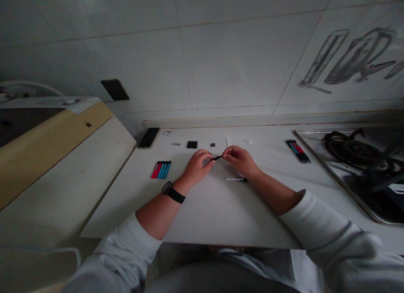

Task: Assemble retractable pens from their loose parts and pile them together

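My left hand (198,164) and my right hand (240,159) meet over the white countertop (214,209), both pinched on a small black pen part (217,158) held between them. A black watch is on my left wrist. Just in front of my right wrist a pen refill with a black end (236,179) lies flat. A row of red and blue pen barrels (161,169) rests to the left of my left hand.
Behind the hands lie a row of black caps (192,144), small springs (176,144), a tiny black piece (212,145) and a white strip (228,141). A phone (148,138) lies far left. Assembled pens (298,151) sit beside a gas stove (360,167).
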Demonstrator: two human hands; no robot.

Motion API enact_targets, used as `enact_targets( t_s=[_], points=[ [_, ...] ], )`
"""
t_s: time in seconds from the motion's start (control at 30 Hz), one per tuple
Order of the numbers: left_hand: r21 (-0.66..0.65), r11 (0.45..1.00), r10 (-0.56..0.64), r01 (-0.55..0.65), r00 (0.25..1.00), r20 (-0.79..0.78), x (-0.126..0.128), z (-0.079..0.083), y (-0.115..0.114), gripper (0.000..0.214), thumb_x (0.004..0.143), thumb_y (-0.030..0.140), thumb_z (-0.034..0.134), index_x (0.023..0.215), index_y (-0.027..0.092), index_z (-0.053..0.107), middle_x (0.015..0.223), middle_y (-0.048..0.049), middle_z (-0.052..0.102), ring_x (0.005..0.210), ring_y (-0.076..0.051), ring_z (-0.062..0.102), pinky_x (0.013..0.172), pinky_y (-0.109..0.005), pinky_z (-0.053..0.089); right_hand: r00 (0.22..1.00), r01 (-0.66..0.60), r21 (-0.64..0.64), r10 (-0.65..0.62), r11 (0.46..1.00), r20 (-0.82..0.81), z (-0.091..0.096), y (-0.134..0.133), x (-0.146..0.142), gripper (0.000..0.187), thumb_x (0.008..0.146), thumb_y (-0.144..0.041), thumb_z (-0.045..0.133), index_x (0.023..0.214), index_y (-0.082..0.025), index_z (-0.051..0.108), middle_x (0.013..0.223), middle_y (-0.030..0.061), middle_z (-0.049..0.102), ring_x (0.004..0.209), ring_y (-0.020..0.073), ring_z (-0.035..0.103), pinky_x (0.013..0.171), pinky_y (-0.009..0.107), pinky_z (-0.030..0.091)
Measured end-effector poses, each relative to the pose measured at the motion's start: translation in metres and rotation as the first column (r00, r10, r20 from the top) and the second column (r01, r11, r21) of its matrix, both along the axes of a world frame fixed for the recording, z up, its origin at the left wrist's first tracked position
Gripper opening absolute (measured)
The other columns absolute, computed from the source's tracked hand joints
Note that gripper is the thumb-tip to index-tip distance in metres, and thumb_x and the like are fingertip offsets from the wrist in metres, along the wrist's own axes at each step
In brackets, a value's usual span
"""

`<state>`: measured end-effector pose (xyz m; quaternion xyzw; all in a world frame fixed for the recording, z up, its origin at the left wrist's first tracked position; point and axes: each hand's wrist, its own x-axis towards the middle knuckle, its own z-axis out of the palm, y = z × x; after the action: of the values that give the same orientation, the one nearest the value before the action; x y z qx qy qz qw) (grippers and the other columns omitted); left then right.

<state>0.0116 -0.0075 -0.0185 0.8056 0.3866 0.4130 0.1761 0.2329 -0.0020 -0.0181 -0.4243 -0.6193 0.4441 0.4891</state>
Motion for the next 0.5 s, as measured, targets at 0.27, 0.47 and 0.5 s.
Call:
enact_targets(
  t_s=[0.27, 0.47, 0.5],
  points=[
    [0.034, 0.999, -0.015, 0.016, 1.0, -0.018, 0.002, 0.0045, -0.0034, 0.007, 0.09, 0.017, 0.072, 0.096, 0.02, 0.068, 0.104, -0.0066, 0.067, 0.104, -0.021, 0.064, 0.096, -0.04, 0.053, 0.997, -0.012, 0.058, 0.008, 0.998, 0.074, -0.0018, -0.001, -0.0006, 0.026, 0.083, -0.047, 0.072, 0.088, -0.022, 0.068, 0.082, 0.0017, 0.071, 0.075, 0.016, 0.064, 0.072, 0.029, 0.05],
    [0.024, 1.0, -0.02, 0.02, 1.0, -0.011, 0.003, 0.0056, -0.004, 0.006, 0.091, 0.018, 0.071, 0.096, 0.019, 0.068, 0.104, -0.0067, 0.067, 0.103, -0.021, 0.065, 0.097, -0.04, 0.053, 0.984, -0.015, 0.13, -0.008, 0.991, 0.178, -0.001, -0.0041, 0.0011, 0.024, 0.085, -0.043, 0.07, 0.096, -0.021, 0.074, 0.09, 0.0046, 0.076, 0.08, 0.0181, 0.07, 0.079, 0.031, 0.055],
    [0.018, 1.0, -0.018, 0.019, 1.0, -0.012, 0.0031, 0.0055, -0.004, 0.006, 0.091, 0.018, 0.071, 0.096, 0.019, 0.068, 0.104, -0.0066, 0.066, 0.104, -0.021, 0.065, 0.097, -0.041, 0.053, 0.981, -0.021, 0.145, -0.008, 0.989, 0.194, -0.0002, -0.0051, 0.0011, 0.024, 0.086, -0.042, 0.07, 0.097, -0.021, 0.075, 0.091, 0.005, 0.077, 0.081, 0.0183, 0.071, 0.08, 0.032, 0.056]
  ],
)
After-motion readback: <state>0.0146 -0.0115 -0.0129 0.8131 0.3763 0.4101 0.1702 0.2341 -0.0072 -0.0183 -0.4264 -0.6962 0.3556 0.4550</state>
